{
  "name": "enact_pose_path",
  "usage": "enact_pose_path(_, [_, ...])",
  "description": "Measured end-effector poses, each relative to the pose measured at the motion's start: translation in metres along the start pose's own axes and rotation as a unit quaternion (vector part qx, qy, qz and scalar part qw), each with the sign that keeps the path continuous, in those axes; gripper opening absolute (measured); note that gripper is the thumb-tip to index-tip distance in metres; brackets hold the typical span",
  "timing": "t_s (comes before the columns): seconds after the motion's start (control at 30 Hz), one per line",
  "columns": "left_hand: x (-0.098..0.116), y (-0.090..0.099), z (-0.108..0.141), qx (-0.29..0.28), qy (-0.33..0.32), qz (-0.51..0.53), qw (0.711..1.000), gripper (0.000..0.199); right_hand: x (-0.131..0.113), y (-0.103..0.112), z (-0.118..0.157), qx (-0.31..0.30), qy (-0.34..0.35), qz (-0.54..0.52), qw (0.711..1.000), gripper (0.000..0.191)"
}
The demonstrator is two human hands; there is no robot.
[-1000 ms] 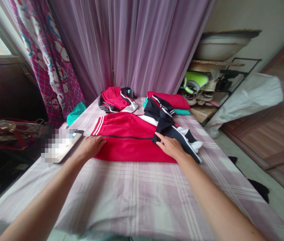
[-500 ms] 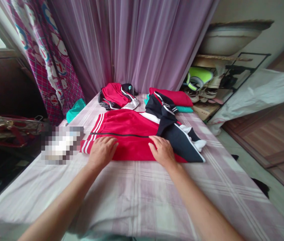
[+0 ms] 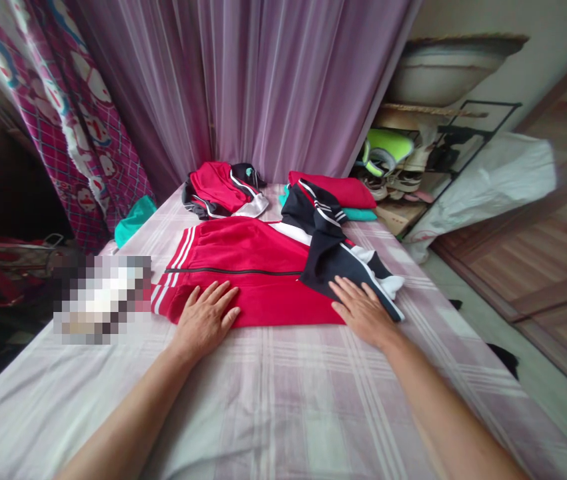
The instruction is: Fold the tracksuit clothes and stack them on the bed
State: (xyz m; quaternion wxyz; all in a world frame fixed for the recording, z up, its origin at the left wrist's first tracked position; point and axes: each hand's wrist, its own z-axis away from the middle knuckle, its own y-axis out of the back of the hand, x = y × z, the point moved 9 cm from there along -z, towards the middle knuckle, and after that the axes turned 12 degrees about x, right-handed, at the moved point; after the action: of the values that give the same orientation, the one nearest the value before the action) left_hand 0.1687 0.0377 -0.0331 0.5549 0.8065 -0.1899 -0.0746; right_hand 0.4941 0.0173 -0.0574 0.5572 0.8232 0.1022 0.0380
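Note:
A red zip jacket [image 3: 253, 247] with navy sleeves and white stripes lies on the checked tablecloth [image 3: 283, 413], its striped hem to the left. My left hand [image 3: 206, 317] rests flat on the red cloth near the hem, fingers spread. On the jacket's right part, where red meets navy, my right hand [image 3: 361, 310] lies with its fingers apart. Behind the jacket are a rumpled red and black garment [image 3: 218, 187] on the left and a folded red cloth [image 3: 341, 190] over a teal one [image 3: 361, 215] on the right.
A blurred-out patch [image 3: 106, 297] covers something at the table's left edge, near a teal cloth [image 3: 135, 220]. Purple curtains [image 3: 273, 87] hang behind the table. At the right stand a rack with shoes [image 3: 406, 183] and a white plastic bag [image 3: 508, 177].
My right hand has moved right, onto the navy part, and its fingers have spread. My left hand has flattened and spread near the hem. The view has shifted slightly to the right.

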Motion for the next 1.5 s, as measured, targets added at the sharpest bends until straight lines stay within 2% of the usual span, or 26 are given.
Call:
enact_pose_path(0.07, [0.001,-0.001,0.001,-0.003,0.001,0.003,1.0,0.049,0.028,0.0,0.007,0.027,-0.037,0.036,0.998,0.052])
enact_pose_path(0.13, [-0.001,-0.002,0.001,0.0,0.003,0.009,1.0,0.048,0.04,-0.001,0.011,0.045,-0.048,0.054,0.996,0.053])
enact_pose_path(0.43, [-0.041,0.016,0.003,0.097,0.049,0.055,0.992,0.05,0.041,-0.003,0.012,0.078,-0.024,0.06,0.995,0.054])
enact_pose_path(0.57, [-0.05,0.034,0.006,0.159,0.056,0.104,0.98,0.044,0.042,-0.004,0.012,0.084,-0.018,0.056,0.995,0.054])
enact_pose_path(0.67, [-0.072,0.043,0.011,0.196,0.089,0.106,0.971,0.042,0.041,-0.003,0.012,0.088,-0.02,0.051,0.995,0.054])
enact_pose_path(0.73, [-0.087,0.037,0.012,0.173,0.107,0.083,0.975,0.043,0.041,-0.001,0.011,0.091,-0.022,0.048,0.994,0.055])
enact_pose_path(0.8, [-0.096,0.024,0.011,0.123,0.111,0.052,0.985,0.044,0.04,0.0,0.011,0.093,-0.022,0.047,0.994,0.056])
enact_pose_path(0.93, [-0.102,0.007,0.01,0.061,0.119,-0.012,0.991,0.045,0.042,-0.002,0.01,0.09,-0.022,0.045,0.995,0.057])
enact_pose_path(1.23, [-0.099,0.008,0.011,0.056,0.13,-0.039,0.989,0.045,0.045,-0.006,0.011,0.113,-0.015,0.043,0.993,0.052])
enact_pose_path(1.5, [-0.1,0.009,0.009,0.059,0.132,-0.051,0.988,0.047,0.044,0.0,0.007,0.147,-0.012,0.012,0.989,0.048])
